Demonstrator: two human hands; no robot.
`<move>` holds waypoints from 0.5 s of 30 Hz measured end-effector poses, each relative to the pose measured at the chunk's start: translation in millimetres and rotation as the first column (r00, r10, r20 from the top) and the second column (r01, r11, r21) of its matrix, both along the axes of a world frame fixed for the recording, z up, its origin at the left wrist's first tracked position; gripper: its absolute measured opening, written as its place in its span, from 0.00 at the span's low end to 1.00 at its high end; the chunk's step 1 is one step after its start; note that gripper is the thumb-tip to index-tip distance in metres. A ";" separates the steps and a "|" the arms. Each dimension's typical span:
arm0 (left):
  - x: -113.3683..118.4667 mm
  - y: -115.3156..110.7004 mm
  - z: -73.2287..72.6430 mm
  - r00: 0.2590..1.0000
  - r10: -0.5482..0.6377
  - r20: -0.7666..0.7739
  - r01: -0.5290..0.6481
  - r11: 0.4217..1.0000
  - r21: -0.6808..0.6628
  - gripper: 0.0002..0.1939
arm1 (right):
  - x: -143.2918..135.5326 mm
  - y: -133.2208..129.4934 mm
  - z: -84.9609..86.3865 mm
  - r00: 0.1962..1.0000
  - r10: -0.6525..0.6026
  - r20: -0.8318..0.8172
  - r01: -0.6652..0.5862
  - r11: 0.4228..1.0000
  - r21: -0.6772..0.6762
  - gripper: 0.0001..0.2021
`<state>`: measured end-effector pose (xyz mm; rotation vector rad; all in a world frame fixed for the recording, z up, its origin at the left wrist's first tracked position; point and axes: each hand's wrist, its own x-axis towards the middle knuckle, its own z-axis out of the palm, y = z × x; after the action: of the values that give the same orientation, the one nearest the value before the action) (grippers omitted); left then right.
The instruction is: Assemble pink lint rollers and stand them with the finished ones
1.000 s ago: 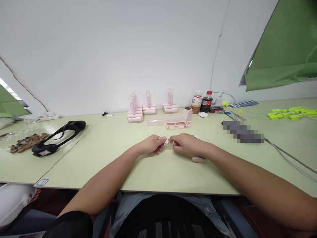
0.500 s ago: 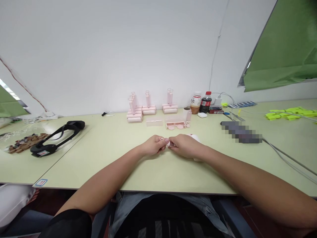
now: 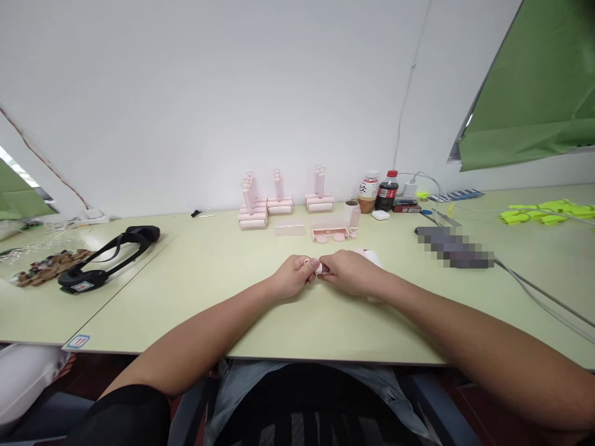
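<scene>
Over the middle of the table, my left hand [image 3: 294, 275] is closed on a small pale pink piece [image 3: 319, 268]. My right hand [image 3: 346, 271] meets it from the right, fingers pinched at the same piece; its far end is hidden by the fingers. Under and behind my right wrist lies a white object [image 3: 373, 257], mostly covered by the forearm. Beyond the hands are an open pink case [image 3: 330, 235], a clear plastic cover [image 3: 289, 230] and a small clear pink tube [image 3: 354, 217].
Pink boxes with upright tubes [image 3: 253, 218] stand by the wall. Two bottles [image 3: 385, 192] are at the back right. A black headset [image 3: 83, 280] lies left, a pixelated dark object [image 3: 455, 248] and yellow-green items [image 3: 542, 212] right. Part of another person [image 3: 28, 378] shows lower left.
Both hands have shifted very slightly to the right, still together at the small pink piece. The objects on the table look unmoved.
</scene>
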<state>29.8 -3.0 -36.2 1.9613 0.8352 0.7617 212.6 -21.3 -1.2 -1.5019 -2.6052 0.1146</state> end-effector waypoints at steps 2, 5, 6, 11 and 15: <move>1.5 -1.1 -1.0 1.000 0.029 -0.006 -0.029 0.999 0.035 0.29 | -0.8 0.2 -0.5 1.000 -0.010 -0.018 0.010 1.000 -0.011 0.12; 0.7 -1.0 1.2 0.997 0.064 -0.037 -0.061 0.995 0.080 0.29 | -3.3 0.9 -1.3 0.998 -0.026 -0.051 0.025 0.999 -0.020 0.13; -0.8 -0.3 3.0 0.997 0.059 -0.048 -0.055 0.994 0.089 0.29 | -4.4 1.1 -1.0 0.997 -0.030 -0.071 0.029 0.999 -0.023 0.13; -15.4 13.4 15.5 0.996 0.024 -0.088 -0.013 0.992 0.126 0.27 | -6.0 -0.7 9.4 0.981 0.003 -0.196 -0.021 0.996 -0.091 0.09; -24.3 43.8 21.9 0.995 0.089 -0.036 -0.087 0.994 0.070 0.27 | 0.7 -2.0 20.0 0.970 0.039 -0.241 -0.075 0.987 -0.142 0.06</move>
<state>5.5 40.8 -14.3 2.0166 0.9356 0.8148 213.3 -23.3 18.8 -1.3602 -2.4942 0.4768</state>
